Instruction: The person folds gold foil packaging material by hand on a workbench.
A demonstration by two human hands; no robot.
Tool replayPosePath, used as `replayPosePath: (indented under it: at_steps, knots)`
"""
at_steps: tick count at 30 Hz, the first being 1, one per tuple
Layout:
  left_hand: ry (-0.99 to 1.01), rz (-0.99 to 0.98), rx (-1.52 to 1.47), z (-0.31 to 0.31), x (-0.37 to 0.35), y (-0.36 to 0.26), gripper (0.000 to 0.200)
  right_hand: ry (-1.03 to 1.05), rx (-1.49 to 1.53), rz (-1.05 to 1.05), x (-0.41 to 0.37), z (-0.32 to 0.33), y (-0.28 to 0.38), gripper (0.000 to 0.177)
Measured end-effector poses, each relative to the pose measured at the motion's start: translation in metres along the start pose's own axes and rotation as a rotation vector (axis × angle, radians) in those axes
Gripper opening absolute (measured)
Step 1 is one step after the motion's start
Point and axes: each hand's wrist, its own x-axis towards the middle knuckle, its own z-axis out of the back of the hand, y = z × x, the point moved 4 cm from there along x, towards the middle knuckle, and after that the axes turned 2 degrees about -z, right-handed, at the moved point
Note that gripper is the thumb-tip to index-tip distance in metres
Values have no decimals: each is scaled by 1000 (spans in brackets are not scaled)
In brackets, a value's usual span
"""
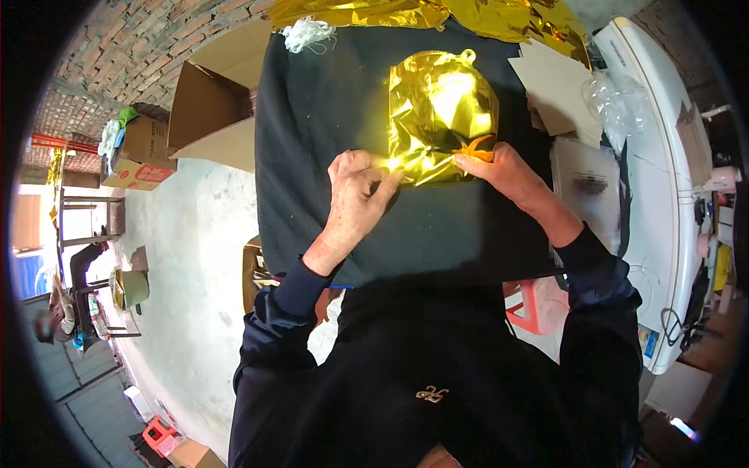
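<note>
A flat, shiny gold foil balloon (pixel 437 101) lies on the black cloth of the table in front of me, a small ring tab at its far edge. My left hand (pixel 355 199) pinches its near left corner between thumb and fingers. At the near right corner my right hand (pixel 505 175) is closed, with thumb and fingers at the foil's edge. An orange piece with curved, pointed tips (pixel 476 148) sticks out by the right fingertips, over the foil. Part of it is hidden by the hand.
More gold foil (pixel 359 14) covers the table's far edge, beside a bundle of white string (pixel 307 35). Cardboard (pixel 554 90) and clear plastic (pixel 616 105) lie at the right, next to a white appliance (pixel 671 226). Open cardboard boxes (pixel 207 109) stand left; a red stool (pixel 527 308) is under the table.
</note>
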Motion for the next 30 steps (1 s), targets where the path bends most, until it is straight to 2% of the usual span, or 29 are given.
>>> replayPosePath:
  at_steps: [11, 17, 23, 30]
  knots:
    - [57, -29, 14, 5, 6, -6, 15, 37, 92, -44, 23, 5, -8, 39]
    - [1, 3, 23, 0, 6, -3, 13, 49, 148, -55, 22, 2, 5, 39]
    - [-52, -5, 205, -9, 8, -3, 14, 37, 75, -58, 37, 2, -7, 36]
    - [8, -6, 99, 3, 10, -12, 16, 28, 19, -73, 39, 3, -12, 36]
